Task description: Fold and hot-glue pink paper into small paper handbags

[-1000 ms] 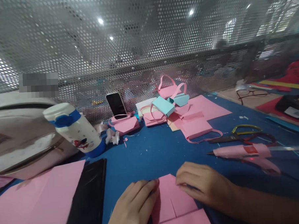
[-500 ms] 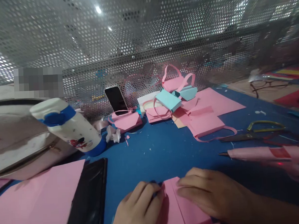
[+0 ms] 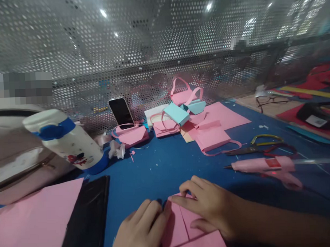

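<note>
A folded pink paper lies on the blue table at the near edge, with two flaps meeting at a centre seam. My left hand rests on its left flap, fingers bent and pressing down. My right hand lies over the top right of the paper, fingers stretched leftward along the upper fold, thumb under on the right flap. Neither hand lifts the paper off the table.
A pink glue gun and scissors lie to the right. Finished pink and light-blue paper bags pile up at the back, beside a propped phone. A white bottle, a pink sheet and a black pouch are on the left.
My right hand has slid left along the top fold and its fingers have curled up a little. The left hand stayed on the left flap. The view shifted slightly.
</note>
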A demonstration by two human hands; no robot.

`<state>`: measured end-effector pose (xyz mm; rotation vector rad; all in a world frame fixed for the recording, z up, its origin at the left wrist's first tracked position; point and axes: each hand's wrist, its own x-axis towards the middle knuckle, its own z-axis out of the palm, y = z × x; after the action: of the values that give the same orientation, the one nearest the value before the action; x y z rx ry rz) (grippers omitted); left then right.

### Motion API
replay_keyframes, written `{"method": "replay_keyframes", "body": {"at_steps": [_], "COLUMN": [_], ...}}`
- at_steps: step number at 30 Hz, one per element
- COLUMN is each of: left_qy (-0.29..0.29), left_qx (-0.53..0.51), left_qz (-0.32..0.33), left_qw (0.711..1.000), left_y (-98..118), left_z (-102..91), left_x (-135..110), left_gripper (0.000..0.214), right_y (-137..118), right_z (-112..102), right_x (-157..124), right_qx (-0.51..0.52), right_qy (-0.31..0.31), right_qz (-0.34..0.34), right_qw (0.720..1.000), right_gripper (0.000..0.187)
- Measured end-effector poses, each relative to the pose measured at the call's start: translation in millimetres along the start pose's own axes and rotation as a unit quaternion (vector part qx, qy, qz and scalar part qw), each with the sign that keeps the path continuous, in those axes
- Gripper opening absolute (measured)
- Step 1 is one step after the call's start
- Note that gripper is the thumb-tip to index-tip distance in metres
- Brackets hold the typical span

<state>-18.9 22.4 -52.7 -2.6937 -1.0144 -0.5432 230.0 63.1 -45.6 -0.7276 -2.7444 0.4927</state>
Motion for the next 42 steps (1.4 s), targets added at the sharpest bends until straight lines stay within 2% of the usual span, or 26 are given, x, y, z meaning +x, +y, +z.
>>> {"method": "replay_keyframes", "body": {"at_steps": [2,8,15,20,23,27,33,35,38,42], "left_qy": [0.004,0.088,0.064,0.054,0.027,0.041,0.014,0.008,0.000,0.016], "left_qx": [-0.006,0.005,0.034,0.019,-0.030,-0.101,-0.082,-0.036,0.025,0.040], "left_qz": [0.016,0.039,0.053,0.035,-0.013,-0.123,-0.176,-0.164,-0.112,-0.034], "left_qw": [1.000,0.995,0.996,0.998,0.999,0.986,0.981,0.986,0.993,0.999], "left_y": [0,5,8,8,6,4,8,9,11,11], "left_z": [-2.4,-2.6,-12.3,-8.4,-3.3,0.4,-0.9,-1.6,-4.2,-9.0], "left_x": [-1,-4,5,0,-3,1,11,12,11,8], "left_gripper": [0.041,0.044,0.048,0.045,0.038,0.037,0.038,0.042,0.048,0.042], "right_y": [-1,-2,-4,-2,-1,-1,-4,-5,-6,-6], "right_z": [0,0,0,2,1,-1,3,3,3,2], "right_x": [-1,2,8,8,7,6,6,7,7,6], "right_qx": [-0.007,-0.051,-0.073,-0.074,-0.060,-0.042,-0.086,-0.096,-0.102,-0.094], "right_qy": [0.006,-0.016,-0.046,-0.044,-0.038,-0.038,-0.019,-0.023,-0.022,-0.024], "right_qz": [-0.001,0.010,0.019,0.022,0.014,0.006,0.007,0.010,0.009,0.008], "right_qw": [1.000,0.999,0.996,0.996,0.997,0.998,0.996,0.995,0.995,0.995], "right_gripper": [0.055,0.058,0.059,0.060,0.059,0.057,0.058,0.060,0.058,0.057]}}
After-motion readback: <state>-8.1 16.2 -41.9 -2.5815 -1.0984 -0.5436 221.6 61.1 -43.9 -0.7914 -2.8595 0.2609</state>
